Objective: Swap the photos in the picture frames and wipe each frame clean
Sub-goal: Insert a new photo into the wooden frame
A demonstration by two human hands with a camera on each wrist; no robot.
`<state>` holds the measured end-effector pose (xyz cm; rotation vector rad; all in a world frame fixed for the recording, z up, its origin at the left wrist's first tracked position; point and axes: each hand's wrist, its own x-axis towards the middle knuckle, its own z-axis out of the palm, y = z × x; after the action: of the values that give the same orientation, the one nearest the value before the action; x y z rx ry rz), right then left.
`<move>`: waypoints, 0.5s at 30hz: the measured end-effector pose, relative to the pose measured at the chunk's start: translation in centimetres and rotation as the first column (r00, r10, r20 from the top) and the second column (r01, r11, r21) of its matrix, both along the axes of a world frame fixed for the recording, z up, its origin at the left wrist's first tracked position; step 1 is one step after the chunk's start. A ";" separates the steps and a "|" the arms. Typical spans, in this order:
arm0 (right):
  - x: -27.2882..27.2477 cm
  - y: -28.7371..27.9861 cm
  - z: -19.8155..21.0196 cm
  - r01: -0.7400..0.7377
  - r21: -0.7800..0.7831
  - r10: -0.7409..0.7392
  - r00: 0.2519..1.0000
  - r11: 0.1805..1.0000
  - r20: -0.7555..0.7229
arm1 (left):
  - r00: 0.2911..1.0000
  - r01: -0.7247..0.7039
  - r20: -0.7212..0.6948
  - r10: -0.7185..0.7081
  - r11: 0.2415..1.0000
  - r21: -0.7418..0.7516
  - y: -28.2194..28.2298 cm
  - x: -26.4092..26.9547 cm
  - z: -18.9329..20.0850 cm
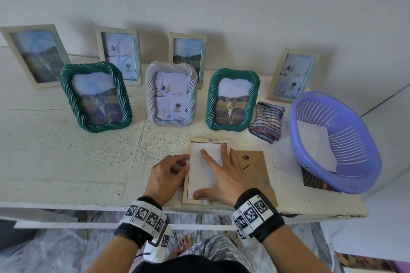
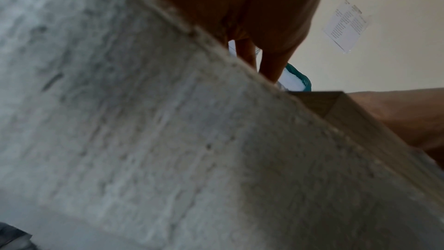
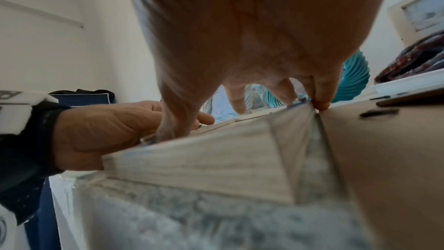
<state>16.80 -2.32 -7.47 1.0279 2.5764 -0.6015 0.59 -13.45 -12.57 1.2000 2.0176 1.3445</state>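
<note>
The wooden frame (image 1: 186, 193) lies face down at the near edge of the bench (image 1: 66, 150), and a white photo back (image 1: 203, 173) sits in its opening. The right hand (image 1: 224, 175) presses on that sheet with spread, straight fingers (image 1: 207, 156), thumb near the frame's lower rail. The left hand (image 1: 165, 175) rests just left of them, its curled fingertips pinching the frame's left rail.

The likely trouble: the frame's near rail lies almost at the bench lip, so a hard push toward the body could slide it off. Pressing unevenly could crease the photo or seat it crooked. The brown backing board (image 1: 255, 168), just right of the right fingers and partly under that hand, could be nudged out of reach.

Beyond the fingers stand seven upright frames; a striped cloth (image 1: 267, 121) and a purple basket (image 1: 346, 175) with paper in it sit farther right. The bench top is rough, white-painted and scuffed, against a plain pale wall.
</note>
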 end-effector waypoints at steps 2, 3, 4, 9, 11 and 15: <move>-0.3 0.0 0.1 0.013 0.015 -0.013 1.000 1.000 -0.003 | 1.000 0.006 -0.007 -0.006 1.000 0.000 0.0 0.0 0.0; -0.4 -0.1 0.2 0.018 0.026 -0.018 1.000 1.000 -0.005 | 1.000 0.008 -0.008 -0.008 1.000 -0.005 0.0 0.0 0.0; -0.5 -0.2 0.3 0.022 0.034 -0.022 1.000 0.999 -0.007 | 1.000 0.008 -0.009 -0.008 1.000 -0.009 0.0 0.0 0.0; -0.5 -0.2 0.6 0.043 0.115 -0.037 0.998 0.992 -0.054 | 1.000 0.013 -0.023 -0.013 1.000 0.007 -0.1 0.1 0.2; -0.4 -0.3 0.8 0.052 0.190 -0.033 0.994 0.980 -0.104 | 1.000 0.011 -0.025 -0.011 1.000 0.009 -0.1 0.1 0.2; -0.2 -0.5 1.3 0.102 0.122 -0.065 0.959 0.987 -0.274 | 0.996 -0.065 0.057 0.065 0.998 -0.005 0.1 0.3 2.1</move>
<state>16.59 -2.87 -6.15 1.1767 2.8555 -0.6352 0.90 -13.39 -10.49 1.0902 2.0335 1.3905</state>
